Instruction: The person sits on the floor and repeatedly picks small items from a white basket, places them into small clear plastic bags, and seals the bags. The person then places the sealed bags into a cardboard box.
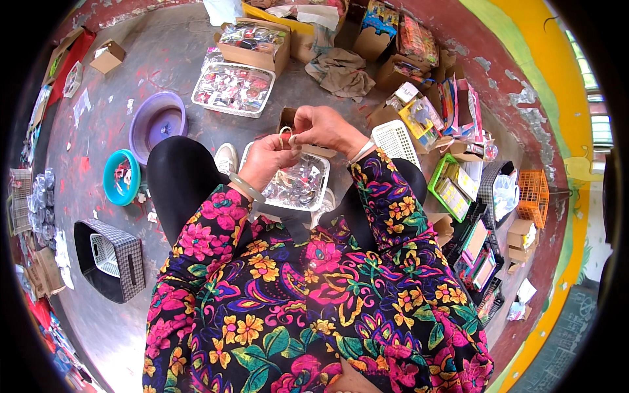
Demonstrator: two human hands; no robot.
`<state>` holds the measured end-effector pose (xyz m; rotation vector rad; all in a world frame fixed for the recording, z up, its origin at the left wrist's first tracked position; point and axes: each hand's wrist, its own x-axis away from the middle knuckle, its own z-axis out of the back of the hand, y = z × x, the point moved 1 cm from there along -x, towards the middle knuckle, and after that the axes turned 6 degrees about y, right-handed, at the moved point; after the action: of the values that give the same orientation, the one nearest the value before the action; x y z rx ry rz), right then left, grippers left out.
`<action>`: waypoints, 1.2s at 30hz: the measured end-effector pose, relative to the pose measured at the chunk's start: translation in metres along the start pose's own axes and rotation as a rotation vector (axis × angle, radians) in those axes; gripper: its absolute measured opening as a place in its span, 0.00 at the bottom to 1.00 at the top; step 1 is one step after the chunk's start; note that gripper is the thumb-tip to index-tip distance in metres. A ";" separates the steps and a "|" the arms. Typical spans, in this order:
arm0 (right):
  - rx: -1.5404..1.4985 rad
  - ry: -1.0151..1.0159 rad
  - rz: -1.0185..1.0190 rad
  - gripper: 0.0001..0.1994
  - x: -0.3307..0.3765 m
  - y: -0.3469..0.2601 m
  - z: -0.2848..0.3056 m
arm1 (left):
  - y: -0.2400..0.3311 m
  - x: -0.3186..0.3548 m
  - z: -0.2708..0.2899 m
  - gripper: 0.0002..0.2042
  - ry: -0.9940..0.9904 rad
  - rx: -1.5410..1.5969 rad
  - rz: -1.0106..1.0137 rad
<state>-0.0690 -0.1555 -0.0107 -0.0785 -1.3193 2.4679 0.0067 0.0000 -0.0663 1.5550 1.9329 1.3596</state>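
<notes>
Both hands meet above a white tray [320, 171] of small packets on the lap. The left hand [270, 159] and right hand [322, 126] pinch a small ring [283, 135] between them. A purple basin [159, 122] sits left.

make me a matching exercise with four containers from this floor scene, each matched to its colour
Things:
1. basin
2. small bowl
3. crate by the wall
4. slotted basket at the right knee

Colours:
a. green
b. orange
c. purple
d. teal

Pairs: 1-c, 2-d, 3-b, 4-a
</notes>
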 end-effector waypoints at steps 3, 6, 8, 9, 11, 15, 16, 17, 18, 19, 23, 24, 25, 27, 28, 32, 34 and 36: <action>-0.063 0.036 -0.004 0.12 0.001 0.002 -0.003 | -0.001 -0.001 0.000 0.12 0.029 -0.067 -0.039; -0.035 -0.036 -0.086 0.13 0.001 0.006 -0.001 | -0.001 0.001 -0.004 0.13 0.081 -0.096 -0.096; 0.021 -0.123 -0.185 0.13 0.000 0.006 0.001 | -0.001 0.002 -0.006 0.14 0.119 -0.126 -0.120; 0.046 -0.130 -0.179 0.13 -0.001 0.005 0.002 | -0.001 0.002 -0.007 0.14 0.137 -0.155 -0.121; 0.098 -0.140 -0.172 0.14 -0.001 0.004 0.001 | -0.001 0.003 -0.008 0.14 0.163 -0.195 -0.120; 0.059 -0.112 -0.141 0.13 0.000 0.002 0.001 | -0.001 0.002 -0.007 0.14 0.174 -0.194 -0.110; 0.021 -0.100 -0.108 0.13 0.002 0.001 0.001 | -0.001 0.002 -0.006 0.14 0.167 -0.182 -0.107; -0.017 -0.088 -0.074 0.13 0.002 0.000 0.001 | 0.000 0.001 -0.006 0.14 0.174 -0.172 -0.120; -0.086 -0.096 -0.104 0.12 0.003 0.000 0.001 | 0.000 0.001 -0.006 0.13 0.181 -0.162 -0.132; -0.155 -0.106 -0.135 0.12 0.003 -0.001 0.002 | 0.000 0.002 -0.008 0.13 0.189 -0.152 -0.145; -0.163 -0.165 -0.216 0.11 0.002 -0.003 0.007 | 0.003 0.003 -0.012 0.17 0.204 -0.184 -0.225; -0.169 -0.153 -0.196 0.11 0.001 -0.002 0.006 | 0.003 0.003 -0.012 0.17 0.210 -0.182 -0.224; -0.174 -0.140 -0.178 0.11 0.001 -0.001 0.006 | 0.003 0.003 -0.013 0.18 0.214 -0.179 -0.223; -0.189 -0.098 -0.168 0.10 0.001 0.002 0.005 | 0.006 0.003 -0.011 0.17 0.182 -0.184 -0.153; -0.196 -0.070 -0.177 0.10 0.002 0.002 0.007 | 0.009 0.004 -0.009 0.16 0.165 -0.184 -0.119; -0.258 -0.029 -0.234 0.09 0.004 0.001 0.010 | 0.013 0.004 -0.005 0.13 0.106 -0.182 -0.017; -0.197 -0.055 -0.208 0.08 0.002 0.005 0.010 | 0.012 0.006 -0.007 0.12 0.105 -0.148 -0.022; -0.168 -0.074 -0.193 0.08 0.002 0.010 0.010 | 0.010 0.004 -0.006 0.12 0.086 -0.117 -0.032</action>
<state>-0.0753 -0.1682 -0.0125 0.0965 -1.4885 2.2162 0.0071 0.0003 -0.0539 1.4277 1.8816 1.5205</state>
